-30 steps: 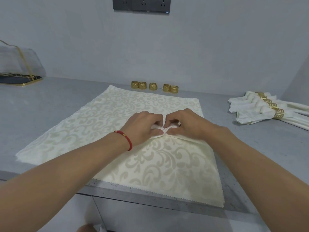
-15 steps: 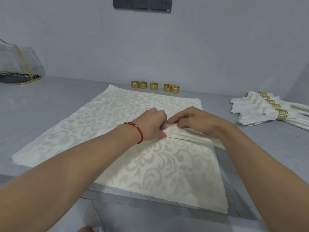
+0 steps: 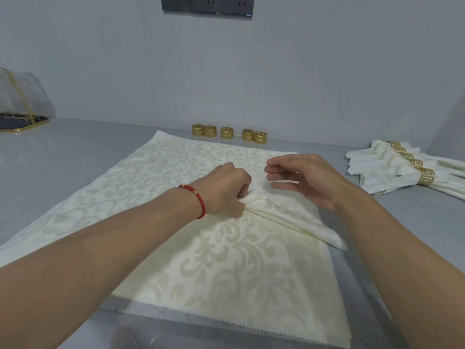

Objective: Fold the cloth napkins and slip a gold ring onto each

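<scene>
A cream damask napkin [image 3: 221, 263] lies spread on the grey counter [image 3: 63, 157]. Its middle is gathered into pleats that run off to the right as a bunched fold [image 3: 297, 220]. My left hand [image 3: 226, 190], with a red cord at the wrist, pinches the gathered centre. My right hand [image 3: 304, 177] hovers just above the fold with fingers loosely extended and holds nothing. Several gold rings [image 3: 227, 133] stand in a row at the back, beyond the napkin.
Several folded napkins with gold rings on them [image 3: 402, 167] lie in a pile at the right. A clear stand with a gold frame [image 3: 20, 107] sits at the far left. A dark socket panel [image 3: 207, 5] is on the wall. The counter's front edge runs below the napkin.
My right hand has let go of the pleats and lifted off the cloth, fingers opening. My left hand keeps pinching the gathered centre, and the bunched fold now trails to the right.
</scene>
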`<state>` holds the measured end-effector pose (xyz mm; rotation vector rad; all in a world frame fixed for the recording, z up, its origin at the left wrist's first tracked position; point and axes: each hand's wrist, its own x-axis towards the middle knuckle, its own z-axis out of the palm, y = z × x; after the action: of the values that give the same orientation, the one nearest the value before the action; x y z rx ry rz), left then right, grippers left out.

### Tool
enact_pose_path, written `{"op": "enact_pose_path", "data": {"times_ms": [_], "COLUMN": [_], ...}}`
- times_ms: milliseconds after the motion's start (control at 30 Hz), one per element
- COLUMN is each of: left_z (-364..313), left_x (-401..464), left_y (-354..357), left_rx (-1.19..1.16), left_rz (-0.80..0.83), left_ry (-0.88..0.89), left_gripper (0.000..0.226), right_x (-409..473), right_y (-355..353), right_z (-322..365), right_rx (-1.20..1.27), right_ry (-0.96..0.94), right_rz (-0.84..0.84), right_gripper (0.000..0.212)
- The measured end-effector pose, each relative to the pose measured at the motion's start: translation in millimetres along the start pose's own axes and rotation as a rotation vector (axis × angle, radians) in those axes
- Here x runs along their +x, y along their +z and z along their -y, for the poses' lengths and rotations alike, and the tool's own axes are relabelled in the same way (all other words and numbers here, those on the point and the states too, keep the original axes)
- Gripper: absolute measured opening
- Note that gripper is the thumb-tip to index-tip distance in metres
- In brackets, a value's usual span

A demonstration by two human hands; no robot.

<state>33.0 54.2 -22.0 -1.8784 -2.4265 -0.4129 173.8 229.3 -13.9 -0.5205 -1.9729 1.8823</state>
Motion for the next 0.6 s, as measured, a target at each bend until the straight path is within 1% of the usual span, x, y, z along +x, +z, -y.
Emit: {"op": "enact_pose_path", "data": {"times_ms": [67, 133, 233, 267, 367, 400, 467, 500, 533, 600], "left_z": [16, 38, 74, 81, 99, 102, 110, 111, 113, 111], "left_x": [1, 6, 23, 28, 41, 42, 45, 45, 46, 44], "left_y": [-7, -12, -13, -10, 8, 16, 30, 34, 37, 36], "left_rx": [-0.061, -0.078, -0.068, -0.051, 0.066, 0.090, 0.105, 0.127, 0.153, 0.160], "left_rz": [-0.044, -0.124, -0.302, -0.343, -0.393, -0.414, -0.454, -0.456, -0.454, -0.467], "left_ry": [-0.038, -0.106, -0.278, -0.326, -0.371, -0.375, -0.383, -0.367, -0.347, -0.347], "left_gripper": [0.029, 0.028, 0.027, 0.025, 0.016, 0.016, 0.024, 0.030, 0.034, 0.033], "right_x": [14, 33, 68, 82, 129, 144, 178, 191, 207, 230], "right_y": [-5, -10, -12, -12, -9, -8, -6, -5, -3, 0], "right_z": [-2, -5, -11, -14, -22, -25, -31, -34, -38, -46], "right_rx": [-0.092, -0.224, -0.449, -0.492, -0.574, -0.623, -0.717, -0.761, -0.808, -1.001], "right_ry": [-0.046, -0.091, -0.093, -0.085, -0.080, -0.077, -0.073, -0.065, -0.051, -0.027], "right_rz": [-0.152, -0.276, -0.431, -0.469, -0.541, -0.560, -0.582, -0.582, -0.572, -0.524], "right_gripper": [0.021, 0.025, 0.043, 0.046, 0.031, 0.026, 0.014, 0.013, 0.017, 0.028]}}
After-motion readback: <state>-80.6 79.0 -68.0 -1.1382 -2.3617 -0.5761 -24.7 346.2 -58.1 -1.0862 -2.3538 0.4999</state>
